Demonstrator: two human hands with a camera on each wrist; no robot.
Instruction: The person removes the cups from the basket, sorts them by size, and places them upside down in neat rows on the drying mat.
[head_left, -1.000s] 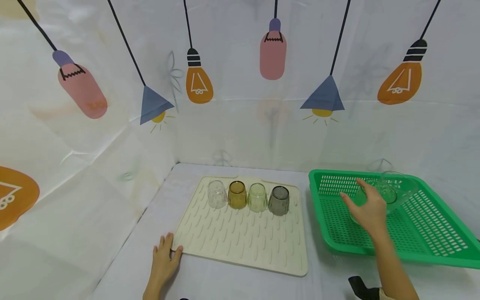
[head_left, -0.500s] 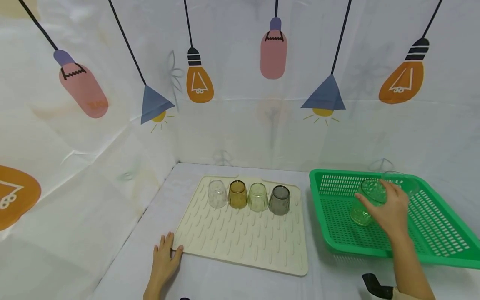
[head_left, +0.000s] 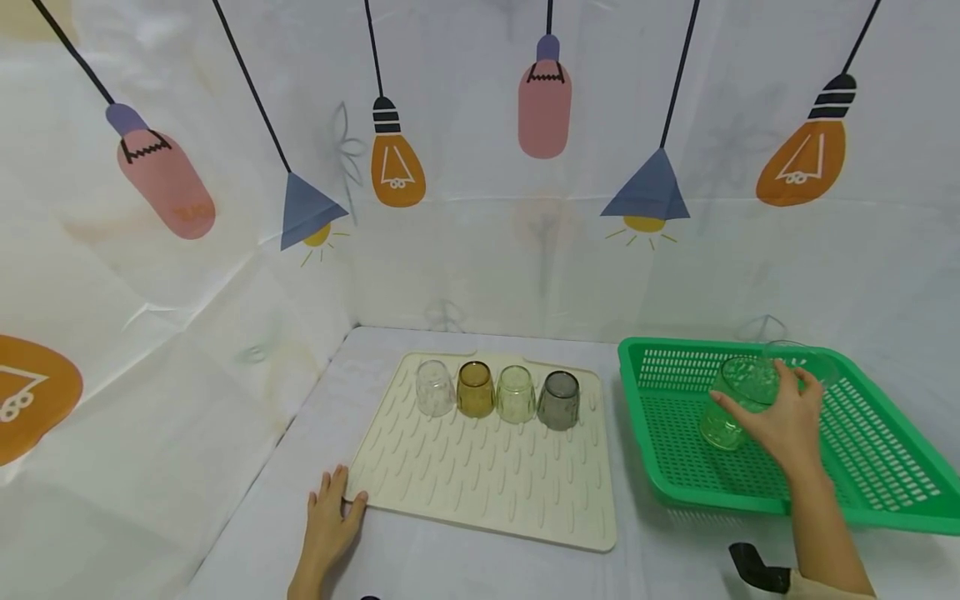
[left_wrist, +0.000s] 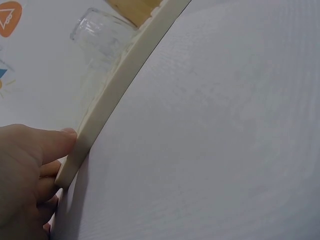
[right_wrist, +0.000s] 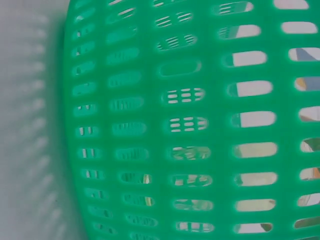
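My right hand (head_left: pixel 787 421) is over the green plastic basket (head_left: pixel 651 467), thumb and fingers around the upper part of a green-tinted drinking glass (head_left: pixel 723 429) inside it. Behind that hand shows a larger clear glass vessel (head_left: pixel 816 363). My left hand (head_left: pixel 327 517) rests at the near left corner of the cream drying mat (head_left: pixel 487 483), its thumb against the front edge and its fingers along the side. In a row across the mat's back stand a clear glass (head_left: pixel 435 388), an amber glass (head_left: pixel 475 390), a pale green glass (head_left: pixel 515 395) and a grey glass (head_left: pixel 558 402), bottoms up.
A white cloth (head_left: pixel 450 567) covers the table. Sheets printed with lamps and bulbs hang at the back and left. The slotted basket side (right_wrist: pixel 215 140) fills the right wrist view. A black strap-like piece (head_left: pixel 757 571) hangs by the right forearm.
My right hand has moved right and closed in around the green-tinted glass in the basket. The left hand, the mat and its row of glasses stay as they were.
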